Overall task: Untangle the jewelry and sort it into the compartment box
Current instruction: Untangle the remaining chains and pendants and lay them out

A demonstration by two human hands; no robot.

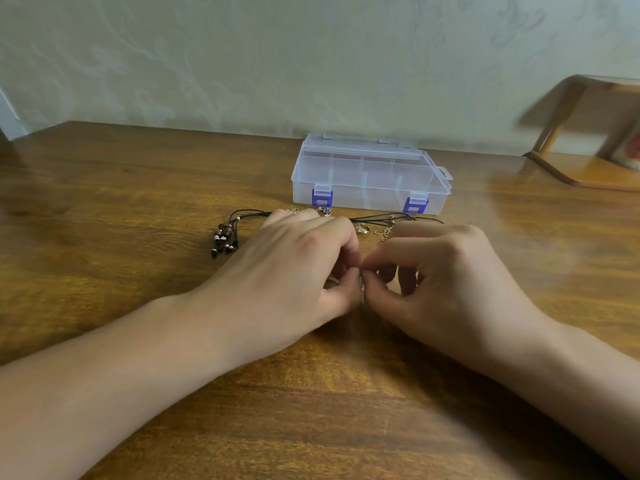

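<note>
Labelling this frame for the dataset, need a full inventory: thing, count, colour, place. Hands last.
compartment box: 1, clear plastic with two blue latches, lid closed, on the table near the wall
black cord necklace: 1, black cord with dark and pale beads, on the table left of the hands, cord running behind them
gold jewelry pieces: several, exact count unclear, gold, tangled with thin black cord in front of the box
table: 1, brown wood, fills the lower frame
wooden stand: 1, light brown, blurred, far right by the wall
wall: pale green, patterned, behind the table
left hand: 1, fingertips pinching something small, too hidden to identify
right hand: 1, fingertips pinching the same spot, meeting the left
</note>
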